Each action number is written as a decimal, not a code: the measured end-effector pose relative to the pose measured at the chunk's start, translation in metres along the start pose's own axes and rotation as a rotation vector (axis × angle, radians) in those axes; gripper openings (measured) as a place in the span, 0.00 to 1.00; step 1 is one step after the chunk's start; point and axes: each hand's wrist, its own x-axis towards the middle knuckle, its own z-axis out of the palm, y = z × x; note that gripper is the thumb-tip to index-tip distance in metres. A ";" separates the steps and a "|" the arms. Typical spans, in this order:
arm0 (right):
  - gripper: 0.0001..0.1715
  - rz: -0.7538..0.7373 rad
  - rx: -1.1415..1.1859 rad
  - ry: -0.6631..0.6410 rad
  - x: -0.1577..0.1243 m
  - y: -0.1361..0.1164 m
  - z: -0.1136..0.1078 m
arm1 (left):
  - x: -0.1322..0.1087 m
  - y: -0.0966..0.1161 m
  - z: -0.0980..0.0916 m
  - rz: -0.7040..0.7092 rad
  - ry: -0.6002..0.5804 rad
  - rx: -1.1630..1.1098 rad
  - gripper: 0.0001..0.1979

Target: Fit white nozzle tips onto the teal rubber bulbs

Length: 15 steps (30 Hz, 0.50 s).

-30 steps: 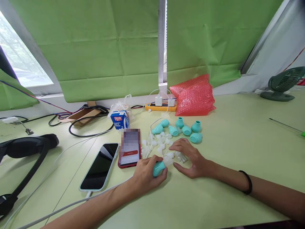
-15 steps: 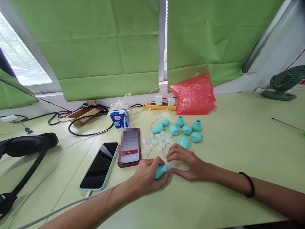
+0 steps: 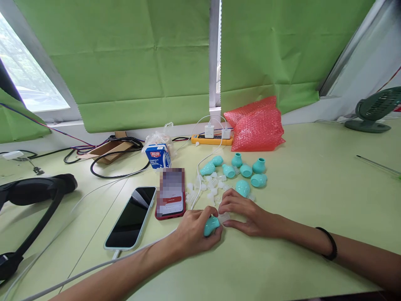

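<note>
- Left hand: turquoise bulb grasped at near centre of the table, narrow end rightward.
- Right hand: brought inward since a second ago; clear piece now pinched at that end, so both parts are judged controlled.
- Farther off: eight loose bulbs counted; loose clear pieces heaped, uncountable.
- Left: two phones.

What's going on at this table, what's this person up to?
A person has both bare hands close together over the table. The left hand grips a rounded teal piece, and the right hand has its fingers around a clear piece at the teal one's end. Whether the two are joined can't be made out. Just beyond lie more teal pieces and a scatter of small whitish parts, with two phones off to the left.
</note>
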 end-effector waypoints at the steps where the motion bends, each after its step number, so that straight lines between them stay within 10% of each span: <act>1: 0.09 0.003 0.004 -0.003 0.000 0.000 0.000 | 0.000 0.000 0.000 -0.002 -0.001 -0.002 0.10; 15: 0.15 -0.002 0.049 0.237 -0.003 0.002 0.008 | 0.003 0.003 -0.004 -0.104 0.048 -0.074 0.15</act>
